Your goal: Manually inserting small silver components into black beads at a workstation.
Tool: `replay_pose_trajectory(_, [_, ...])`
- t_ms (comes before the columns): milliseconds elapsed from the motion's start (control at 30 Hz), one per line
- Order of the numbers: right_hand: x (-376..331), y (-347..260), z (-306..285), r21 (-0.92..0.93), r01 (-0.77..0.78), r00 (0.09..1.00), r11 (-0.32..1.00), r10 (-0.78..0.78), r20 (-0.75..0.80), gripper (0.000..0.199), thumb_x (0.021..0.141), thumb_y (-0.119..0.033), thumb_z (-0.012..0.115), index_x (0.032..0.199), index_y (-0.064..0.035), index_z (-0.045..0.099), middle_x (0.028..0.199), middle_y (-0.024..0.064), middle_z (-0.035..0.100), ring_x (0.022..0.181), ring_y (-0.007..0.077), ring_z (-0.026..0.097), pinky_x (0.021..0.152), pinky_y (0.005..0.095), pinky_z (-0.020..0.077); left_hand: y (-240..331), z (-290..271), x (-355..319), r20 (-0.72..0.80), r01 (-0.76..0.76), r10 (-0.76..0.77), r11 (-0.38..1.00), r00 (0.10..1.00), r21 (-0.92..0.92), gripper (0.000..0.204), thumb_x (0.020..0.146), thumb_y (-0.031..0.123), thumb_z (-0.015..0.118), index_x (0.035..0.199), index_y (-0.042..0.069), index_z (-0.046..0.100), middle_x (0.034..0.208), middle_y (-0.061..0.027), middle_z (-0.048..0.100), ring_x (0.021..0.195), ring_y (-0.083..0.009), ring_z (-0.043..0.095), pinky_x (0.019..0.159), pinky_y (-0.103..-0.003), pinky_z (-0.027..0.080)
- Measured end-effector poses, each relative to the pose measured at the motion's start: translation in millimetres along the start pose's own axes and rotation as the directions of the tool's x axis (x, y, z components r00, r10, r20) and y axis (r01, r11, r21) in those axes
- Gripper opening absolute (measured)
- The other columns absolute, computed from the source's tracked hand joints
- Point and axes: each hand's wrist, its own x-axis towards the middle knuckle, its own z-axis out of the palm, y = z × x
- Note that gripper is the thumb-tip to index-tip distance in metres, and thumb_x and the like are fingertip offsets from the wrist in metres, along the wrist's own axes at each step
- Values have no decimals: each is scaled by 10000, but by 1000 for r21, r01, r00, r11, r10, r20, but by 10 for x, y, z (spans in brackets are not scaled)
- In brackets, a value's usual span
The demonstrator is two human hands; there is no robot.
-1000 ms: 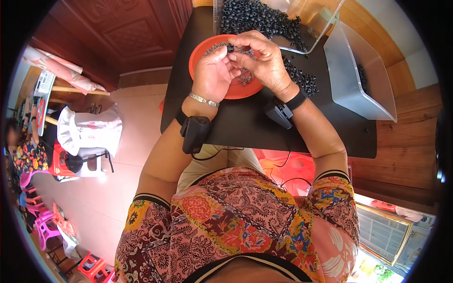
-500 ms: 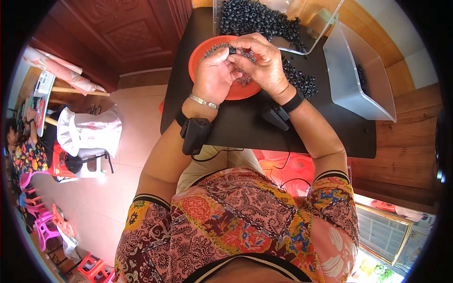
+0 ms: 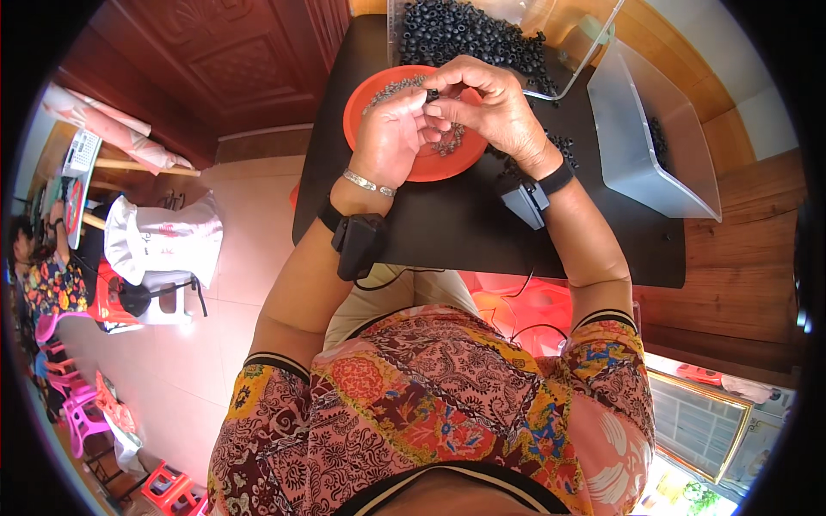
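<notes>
A dark, smooth tabletop (image 3: 430, 232) carries a shallow orange-red bowl (image 3: 443, 169) with small grey pieces in it. Just beyond stands a clear bin (image 3: 578, 73) heaped with black ring-like parts (image 3: 456, 34), and loose black pieces (image 3: 565, 148) lie scattered nearby. Toward the right rests a translucent whitish bin (image 3: 632, 159)

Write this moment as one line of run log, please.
Left hand, right hand: fingertips together on small black part | Below: round red-orange plastic bowl, small grey pieces inside
</notes>
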Motion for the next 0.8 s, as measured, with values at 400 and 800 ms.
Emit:
replay_pose_trajectory(400, [-2,57,35,291,-171,982,941,188,-30,112,871,-36,617,973,-14,660,802,4,640,731,61,596,691,212,511,-54,-65,9,-4,54,-54,998,999,-42,208,885,263,510,887,67,578,834,-32,599,767,-170,574,705,-304,434])
replay_pose_trajectory(800, [-50,151,210,267,-94,978,959,139,-154,128,861,22,599,963,-27,660,936,14,627,854,78,582,793,221,477,-67,-85,26,-72,48,-57,991,996,-124,212,891,251,507,911,50,574,822,-33,588,769,-175,562,692,-301,429])
